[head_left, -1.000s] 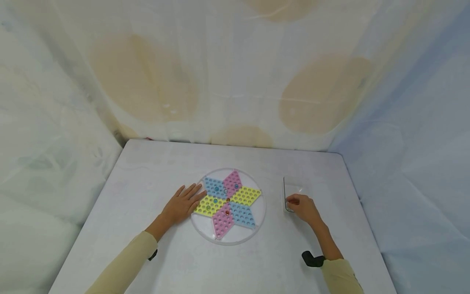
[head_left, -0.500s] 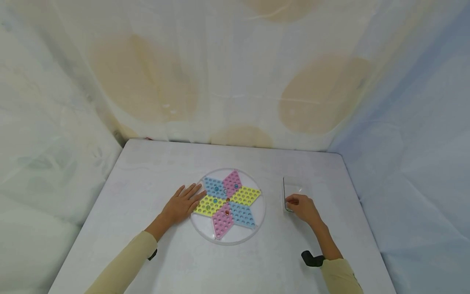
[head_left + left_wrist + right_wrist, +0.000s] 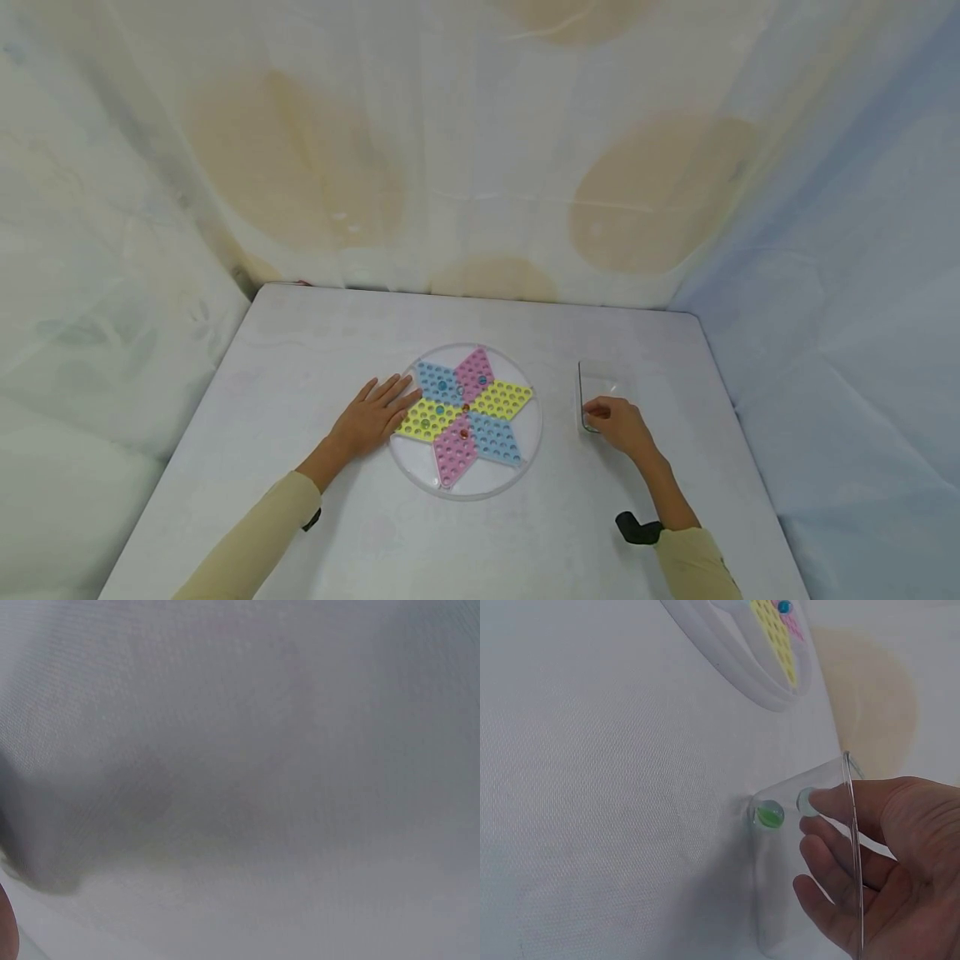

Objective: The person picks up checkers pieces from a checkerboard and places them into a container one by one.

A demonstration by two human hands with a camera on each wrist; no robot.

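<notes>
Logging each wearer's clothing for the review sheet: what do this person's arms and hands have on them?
Both arms wear long pale yellow sleeves: left sleeve, right sleeve. A black strap-like device sits at each cuff, plainest at the right wrist, partly hidden at the left. The left hand and right hand are bare, without gloves.

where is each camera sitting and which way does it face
Head: above, facing forward and down at the table, round star board and clear box; both hands, left hand and right hand, and sleeves show.
Left wrist: close to a blurred grey surface; only a sliver of skin at the lower left edge.
Right wrist: low over the table, facing the clear box and a green marble; right fingers show.
Head and right wrist share the board and box.
</notes>
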